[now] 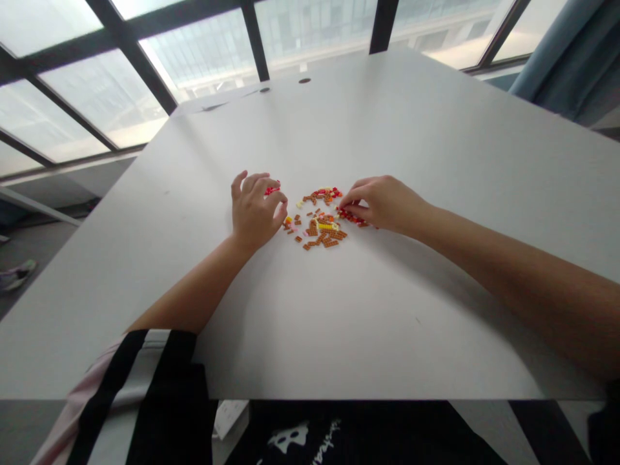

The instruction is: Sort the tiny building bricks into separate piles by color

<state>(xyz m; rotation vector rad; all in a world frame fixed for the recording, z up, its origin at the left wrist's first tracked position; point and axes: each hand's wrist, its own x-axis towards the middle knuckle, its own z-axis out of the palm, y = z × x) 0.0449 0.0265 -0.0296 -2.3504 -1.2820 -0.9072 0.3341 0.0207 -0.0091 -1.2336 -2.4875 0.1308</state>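
Note:
Small toy building bricks lie loose in groups on the white table (314,316). Brown bricks (332,237) make up the near group, with a yellow brick (327,227) on top of them. Red and orange bricks (327,193) form another group at the back. My left hand (256,210) hovers at the left side with its fingers apart, beside a few red bricks (272,189) partly hidden behind them. My right hand (380,201) reaches in from the right, its fingertips pinched together at a red pile (353,218). Whatever lies between those fingertips is too small to make out.
Windows with dark frames (254,42) run behind the table's far edge. Two round holes, one of them a dark cable hole (304,81), sit near that edge. A blue-grey curtain (571,61) hangs at the far right. The table's front edge is close to my body.

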